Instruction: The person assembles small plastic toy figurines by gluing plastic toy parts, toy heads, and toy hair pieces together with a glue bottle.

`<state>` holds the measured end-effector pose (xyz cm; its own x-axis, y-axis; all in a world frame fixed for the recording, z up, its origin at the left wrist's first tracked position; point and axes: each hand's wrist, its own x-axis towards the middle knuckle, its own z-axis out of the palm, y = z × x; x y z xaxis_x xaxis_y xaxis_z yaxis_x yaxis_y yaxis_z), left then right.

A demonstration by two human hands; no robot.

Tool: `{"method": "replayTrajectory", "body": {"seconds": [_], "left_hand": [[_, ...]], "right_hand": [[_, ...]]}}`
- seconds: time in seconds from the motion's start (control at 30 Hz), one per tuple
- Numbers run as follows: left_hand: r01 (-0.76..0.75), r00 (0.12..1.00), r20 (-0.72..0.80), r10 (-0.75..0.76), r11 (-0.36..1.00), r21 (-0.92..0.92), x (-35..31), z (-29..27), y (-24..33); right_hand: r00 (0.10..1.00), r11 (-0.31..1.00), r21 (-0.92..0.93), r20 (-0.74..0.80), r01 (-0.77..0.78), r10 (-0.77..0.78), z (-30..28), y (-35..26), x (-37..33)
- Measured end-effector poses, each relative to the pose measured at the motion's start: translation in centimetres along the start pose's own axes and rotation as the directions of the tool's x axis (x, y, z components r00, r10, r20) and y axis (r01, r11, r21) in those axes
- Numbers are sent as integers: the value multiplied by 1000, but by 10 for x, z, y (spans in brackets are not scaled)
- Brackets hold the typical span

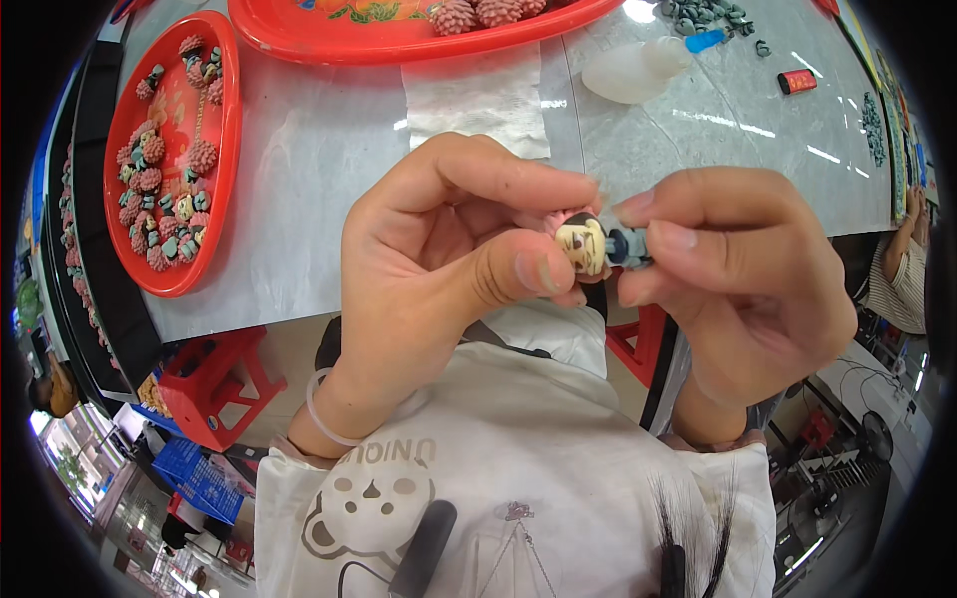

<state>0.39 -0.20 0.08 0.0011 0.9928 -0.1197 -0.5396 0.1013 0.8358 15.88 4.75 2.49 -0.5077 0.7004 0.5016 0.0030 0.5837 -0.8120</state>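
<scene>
My left hand pinches the small head of a toy figurine between thumb and fingers. The head has a pale painted face, dark hair and some pink at its back. From the right, the thumb and fingertips of my right hand close on the figurine's grey-blue body. Head and body meet at the neck; whether they are fully joined I cannot tell. Both hands hold the figurine over the table's near edge, and fingers hide part of it.
On the left stands a red oval tray of pink and grey-green figurine parts. Another red tray lies at the far edge. A white cloth, a white bottle with blue tip, grey-green pieces and a small red item are on the table.
</scene>
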Motion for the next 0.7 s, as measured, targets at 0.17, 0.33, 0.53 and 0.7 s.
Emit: {"method": "replayTrajectory", "body": {"seconds": [0.17,0.33,0.53,0.7], "left_hand": [[-26,1000,13,25,997,68,0,-4,-1],[-126,992,30,122,971,202,3,-8,1],[-83,995,-33,90,982,172,3,-4,10],[-373,919,46,391,826,422,9,-42,48]], "right_hand": [[992,980,-155,21,124,-122,2,-1,4],[988,970,-190,28,153,-150,4,3,6],[997,986,-165,-62,32,-42,18,3,9],[998,980,-196,-49,28,-38,4,-4,3]]}}
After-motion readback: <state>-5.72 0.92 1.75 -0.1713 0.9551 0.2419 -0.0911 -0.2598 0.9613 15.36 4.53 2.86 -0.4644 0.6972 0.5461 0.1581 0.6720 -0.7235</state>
